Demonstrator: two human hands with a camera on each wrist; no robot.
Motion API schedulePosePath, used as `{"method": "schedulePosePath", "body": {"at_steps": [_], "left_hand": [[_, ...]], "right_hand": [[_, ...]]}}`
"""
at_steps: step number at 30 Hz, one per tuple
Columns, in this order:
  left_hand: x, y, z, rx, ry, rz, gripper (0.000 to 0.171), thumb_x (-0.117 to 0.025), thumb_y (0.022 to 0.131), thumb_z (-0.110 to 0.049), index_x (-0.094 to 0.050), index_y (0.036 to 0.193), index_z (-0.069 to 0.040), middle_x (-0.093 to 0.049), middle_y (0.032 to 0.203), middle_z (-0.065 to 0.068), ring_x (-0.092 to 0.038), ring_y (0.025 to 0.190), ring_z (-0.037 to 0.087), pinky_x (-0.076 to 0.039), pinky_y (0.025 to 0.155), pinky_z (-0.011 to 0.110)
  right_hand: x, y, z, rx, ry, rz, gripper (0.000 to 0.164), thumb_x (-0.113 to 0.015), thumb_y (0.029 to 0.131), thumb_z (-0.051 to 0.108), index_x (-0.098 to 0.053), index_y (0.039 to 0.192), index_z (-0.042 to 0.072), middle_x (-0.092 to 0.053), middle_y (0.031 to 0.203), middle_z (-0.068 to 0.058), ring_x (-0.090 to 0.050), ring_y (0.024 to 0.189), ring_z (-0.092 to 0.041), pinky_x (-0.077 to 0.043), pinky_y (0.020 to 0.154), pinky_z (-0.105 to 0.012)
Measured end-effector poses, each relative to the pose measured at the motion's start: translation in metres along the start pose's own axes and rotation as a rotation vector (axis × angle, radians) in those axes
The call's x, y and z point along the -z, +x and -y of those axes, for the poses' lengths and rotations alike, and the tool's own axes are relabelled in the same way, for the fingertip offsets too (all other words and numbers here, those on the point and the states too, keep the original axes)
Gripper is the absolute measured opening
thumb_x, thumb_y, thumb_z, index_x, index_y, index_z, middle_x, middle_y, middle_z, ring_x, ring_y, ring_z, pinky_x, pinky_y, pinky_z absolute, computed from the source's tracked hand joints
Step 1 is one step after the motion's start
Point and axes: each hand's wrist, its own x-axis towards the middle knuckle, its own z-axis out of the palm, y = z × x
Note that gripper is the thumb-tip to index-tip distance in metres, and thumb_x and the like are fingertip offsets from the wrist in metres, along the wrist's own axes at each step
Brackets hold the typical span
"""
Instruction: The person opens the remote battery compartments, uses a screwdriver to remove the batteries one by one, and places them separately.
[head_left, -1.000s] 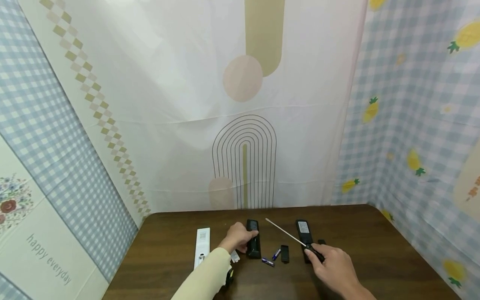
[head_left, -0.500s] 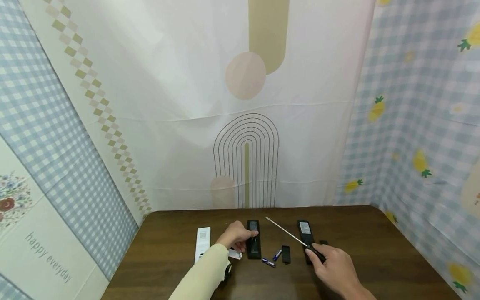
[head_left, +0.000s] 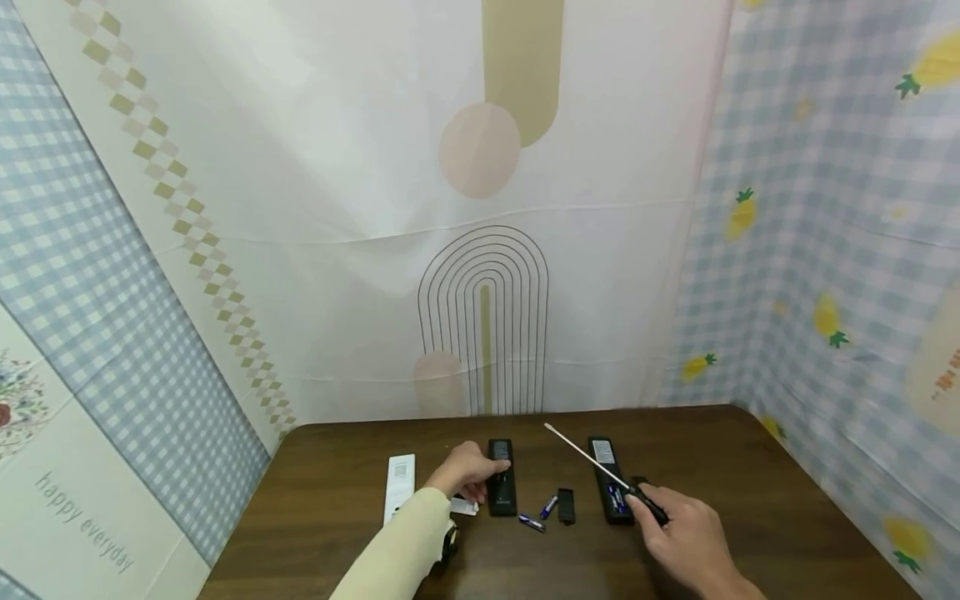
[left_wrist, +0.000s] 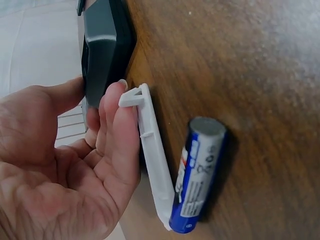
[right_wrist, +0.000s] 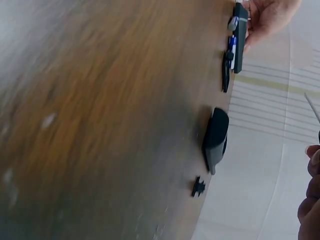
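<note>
My left hand [head_left: 467, 472] grips the middle black remote control [head_left: 502, 498], thumb over its top face and fingers at its left side. In the left wrist view a white battery cover [left_wrist: 154, 160] touches the fingers, and a blue-and-silver battery [left_wrist: 200, 175] lies beside it. My right hand [head_left: 686, 533] holds a screwdriver [head_left: 592, 461] by its black handle, the long shaft pointing up and left. Beneath the shaft lies the right black remote [head_left: 604, 475], with batteries [head_left: 617, 500] showing in its compartment. In the right wrist view only part of this hand [right_wrist: 312, 195] shows.
Two loose batteries, one blue [head_left: 532, 522], the other [head_left: 550, 506] beside a black battery cover [head_left: 566, 506], lie between the remotes. A white remote [head_left: 400, 483] lies at left, partly behind the sleeve. A small black piece [right_wrist: 198, 186] lies beyond the right remote. Hanging cloth surrounds the table [head_left: 330, 467].
The right hand and screwdriver have shifted slightly right relative to the right remote, uncovering its batteries. The left hand stays at the middle remote; the white cover beside it has turned slightly.
</note>
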Motion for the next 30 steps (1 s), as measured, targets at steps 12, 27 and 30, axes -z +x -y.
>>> {"method": "schedulePosePath", "body": {"at_steps": [12,27,30], "left_hand": [[0.006,-0.006,0.011,-0.091,-0.005,-0.194,0.049,-0.083,0.094,-0.036,-0.052,0.06,-0.018,-0.064,0.059,0.004,-0.066,0.051,0.017,-0.054,0.048,0.028],[-0.008,-0.053,-0.027,-0.224,0.013,-0.131,0.031,-0.084,0.093,-0.036,-0.073,0.078,-0.011,-0.071,0.084,0.001,-0.061,0.073,0.016,-0.05,0.062,0.033],[-0.031,-0.051,-0.044,-0.246,0.051,-0.119,0.029,-0.084,0.092,-0.038,-0.077,0.082,-0.012,-0.075,0.089,0.0,-0.065,0.076,0.015,-0.055,0.065,0.033]], "right_hand": [[0.021,-0.006,-0.023,-0.021,-0.066,-0.005,0.017,-0.087,0.087,0.021,-0.084,0.1,0.011,-0.082,0.088,0.0,-0.074,0.068,-0.017,-0.058,0.058,-0.04],[0.059,-0.025,-0.065,-0.248,-0.13,0.195,0.026,-0.074,0.101,0.029,-0.082,0.109,0.006,-0.081,0.083,-0.007,-0.07,0.064,-0.021,-0.055,0.056,-0.045],[0.062,-0.029,-0.071,-0.253,-0.139,0.187,0.025,-0.073,0.101,0.028,-0.082,0.107,0.006,-0.079,0.078,-0.004,-0.066,0.057,-0.014,-0.053,0.053,-0.042]]}}
